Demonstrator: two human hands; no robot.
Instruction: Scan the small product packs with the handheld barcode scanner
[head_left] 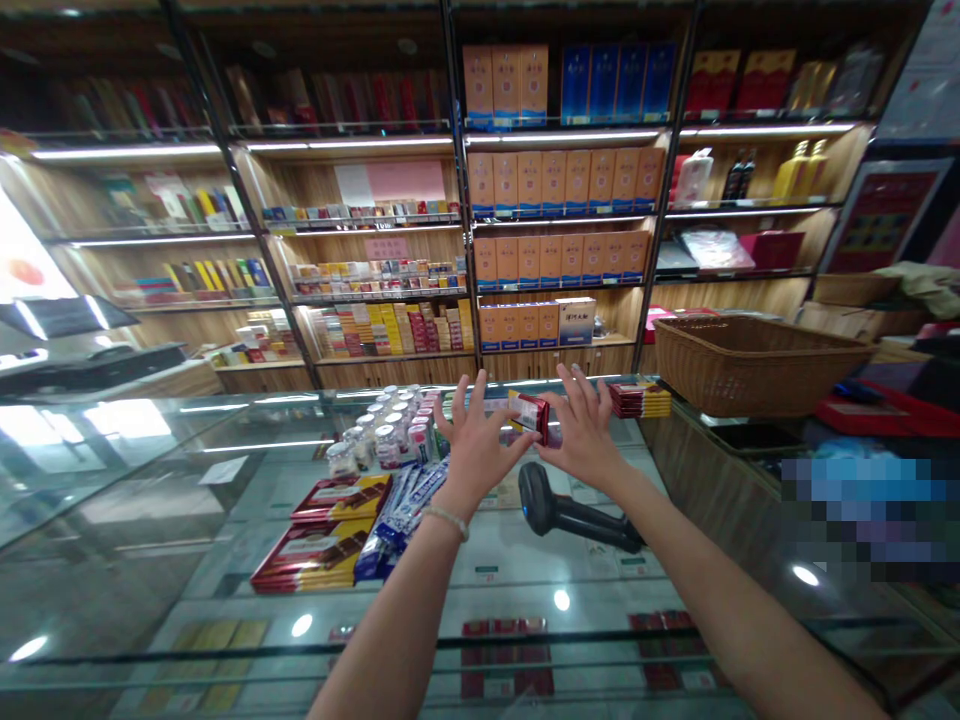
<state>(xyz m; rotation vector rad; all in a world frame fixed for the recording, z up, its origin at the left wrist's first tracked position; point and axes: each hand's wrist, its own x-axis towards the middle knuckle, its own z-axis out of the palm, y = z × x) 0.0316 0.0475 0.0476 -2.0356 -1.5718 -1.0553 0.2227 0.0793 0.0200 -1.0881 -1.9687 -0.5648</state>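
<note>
My left hand [480,445] and my right hand [583,430] hold a small red and yellow chocolate bar [531,412] between them above the glass counter. Thumbs and index fingers grip its ends, while the other fingers are spread upward. Below my right hand lies a black handheld barcode scanner [555,505]. Left of my left hand are blue and white snack bars [409,505] and large red and yellow chocolate packs [330,545]. Behind those stand several small jars with white lids [386,435]. A stack of small red and yellow bars [640,399] sits beyond my right hand.
The glass counter [517,590] has goods inside it. A brown wicker basket [750,365] stands at the right, near a red tray [892,410]. Shelves [555,222] of boxes line the back wall. Black equipment [120,370] rests on the left counter.
</note>
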